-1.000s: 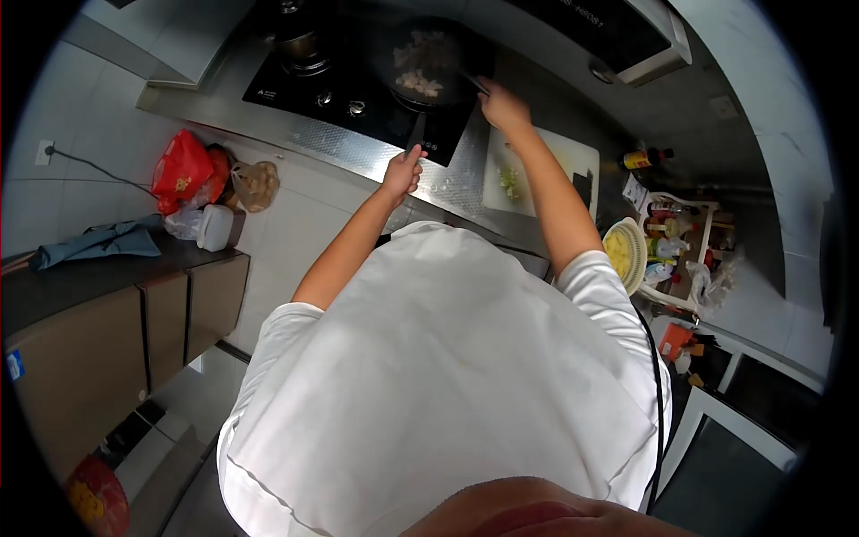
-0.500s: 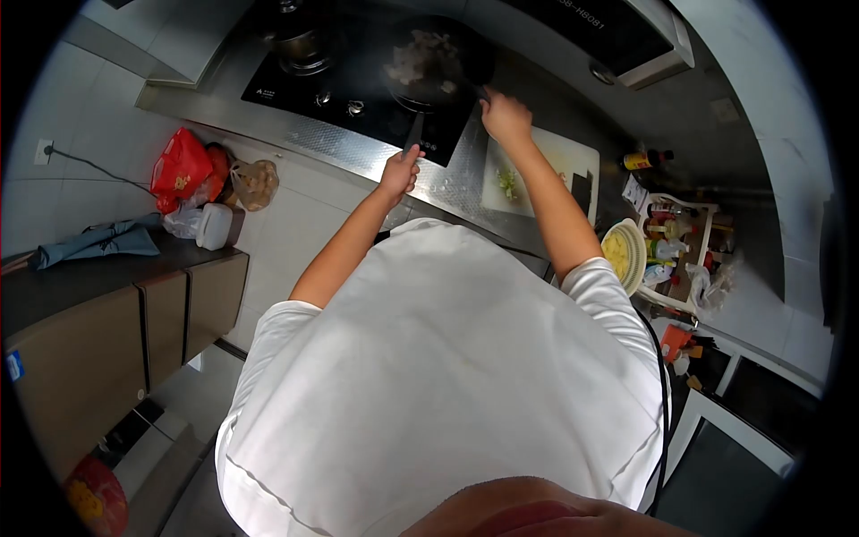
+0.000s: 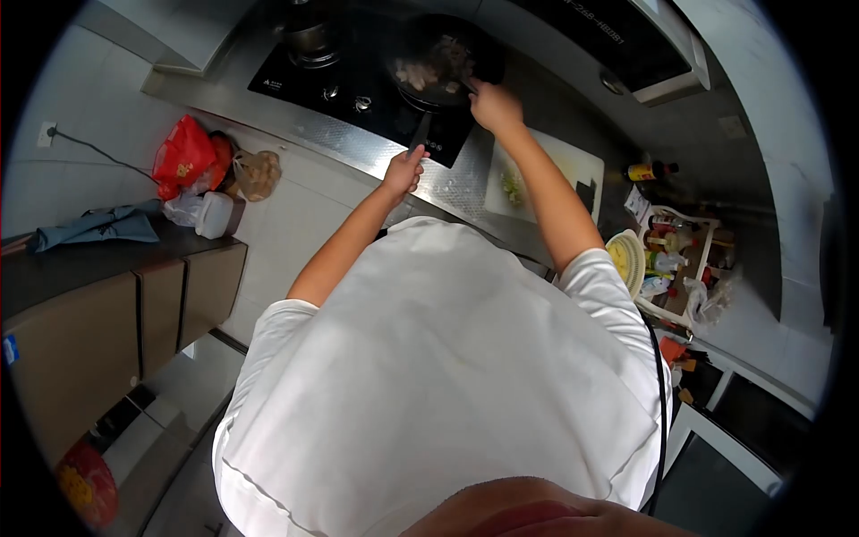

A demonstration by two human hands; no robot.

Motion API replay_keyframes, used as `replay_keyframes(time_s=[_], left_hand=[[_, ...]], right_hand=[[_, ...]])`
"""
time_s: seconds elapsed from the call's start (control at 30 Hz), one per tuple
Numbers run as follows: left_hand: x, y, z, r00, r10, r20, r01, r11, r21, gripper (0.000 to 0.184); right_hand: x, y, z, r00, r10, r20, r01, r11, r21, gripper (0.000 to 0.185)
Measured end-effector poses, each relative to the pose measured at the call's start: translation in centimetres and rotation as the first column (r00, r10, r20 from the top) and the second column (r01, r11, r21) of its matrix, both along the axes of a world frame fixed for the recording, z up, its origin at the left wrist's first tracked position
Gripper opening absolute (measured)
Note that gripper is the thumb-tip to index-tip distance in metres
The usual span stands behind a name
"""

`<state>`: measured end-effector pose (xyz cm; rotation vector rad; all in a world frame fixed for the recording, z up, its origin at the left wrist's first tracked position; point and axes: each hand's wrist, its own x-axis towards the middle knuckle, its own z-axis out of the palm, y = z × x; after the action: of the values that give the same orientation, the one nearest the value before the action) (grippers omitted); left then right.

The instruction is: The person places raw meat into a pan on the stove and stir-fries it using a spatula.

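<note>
My left hand (image 3: 403, 173) is closed around the dark handle (image 3: 420, 132) of a frying pan (image 3: 434, 95) on the stove's right burner. Pale pieces of food, perhaps meat, (image 3: 416, 74) lie in the pan, some in a clump on its left side. Over the pan's right edge, my right hand (image 3: 497, 107) grips a spatula (image 3: 468, 85) whose far end reaches in among the food. Its blade is too dark and small to make out. Below my right forearm sits a white cutting board (image 3: 573, 166) with chopped green pieces (image 3: 512, 186) and a dark knife blade (image 3: 585, 194).
A metal pot (image 3: 309, 38) stands on the left burner of the black stove (image 3: 295, 85). To the right are a basket of yellow food (image 3: 633, 259), a rack of bottles (image 3: 707, 242) and a dark bottle (image 3: 651, 170). Bags, one red (image 3: 183, 157), sit left. A range hood (image 3: 617, 40) overhangs.
My right hand has moved left and slightly up with the spatula, closer over the pan. The food has shifted and spread, some toward the near left. My left hand stays on the handle.
</note>
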<state>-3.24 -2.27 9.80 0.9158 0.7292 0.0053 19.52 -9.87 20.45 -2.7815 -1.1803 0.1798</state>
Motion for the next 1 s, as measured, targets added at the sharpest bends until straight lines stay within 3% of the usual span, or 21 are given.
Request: replay_keyframes(time_s=[0.1,0.27,0.3,0.47,0.57,0.67,0.8,1.0], left_hand=[[-0.1,0.2,0.1,1.000,0.002,-0.008,-0.002,1.000,0.002,0.037],[0.0,0.1,0.2,1.000,-0.005,-0.010,0.005,1.000,0.009,0.038],[0.0,0.1,0.3,1.000,-0.006,-0.012,0.006,1.000,0.011,0.038],[0.0,-0.2,0.2,1.000,-0.012,-0.010,0.013,1.000,0.024,0.038],[0.1,0.0,0.3,1.000,-0.010,-0.012,0.010,1.000,0.022,0.038],[0.2,-0.1,0.4,1.000,-0.003,-0.019,0.004,1.000,0.026,0.038],[0.1,-0.2,0.4,1.000,-0.008,-0.020,0.008,1.000,-0.005,0.038],[0.0,-0.1,0.5,1.000,-0.014,-0.002,0.014,1.000,0.008,0.038]], right_hand=[[-0.2,-3.9,3.2,0.998,0.055,0.031,-0.057,0.995,0.083,0.039],[-1.3,-8.6,10.6,0.981,0.070,0.181,-0.061,0.996,-0.057,0.037],[-0.7,-9.0,9.8,0.969,0.113,0.220,-0.111,0.994,-0.018,0.029],[0.5,-4.5,2.0,0.982,0.068,0.175,-0.070,0.998,0.003,0.027],[1.0,-2.1,-0.1,0.968,-0.247,-0.052,0.250,0.966,0.065,0.037],[2.0,0.5,-2.8,0.942,-0.299,-0.154,0.328,0.919,0.220,0.038],[1.1,1.9,-3.4,0.985,-0.156,-0.077,0.168,0.969,0.182,0.042],[1.5,-3.4,1.4,0.993,-0.052,-0.107,0.065,0.991,0.118,0.043]])
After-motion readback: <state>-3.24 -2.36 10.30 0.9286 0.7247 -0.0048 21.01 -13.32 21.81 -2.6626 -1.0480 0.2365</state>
